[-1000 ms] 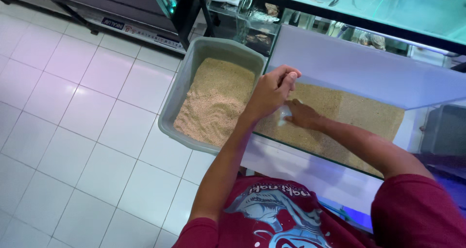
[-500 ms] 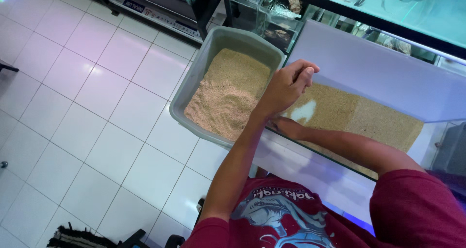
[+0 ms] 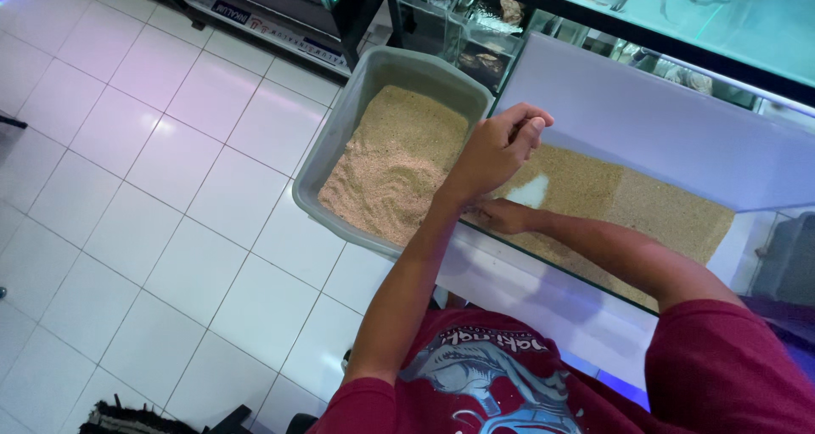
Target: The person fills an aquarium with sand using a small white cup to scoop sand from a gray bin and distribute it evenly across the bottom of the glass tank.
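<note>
Sandy grains cover the floor of the glass tank [image 3: 679,145], save one bare white patch [image 3: 528,189]; the left hand [image 3: 497,149] hovers above that patch, fingers curled shut as if on a pinch of sand, though none shows. The right hand [image 3: 501,216] lies low inside the tank, its grip hidden; the grey tub [image 3: 340,128] of sand sits just left of the tank, and covering the patch likely calls for more sand.

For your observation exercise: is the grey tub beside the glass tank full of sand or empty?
Partly full. Tan sand covers the floor of the grey tub, with finger furrows in it, while its inner walls rise bare above the sand.
</note>
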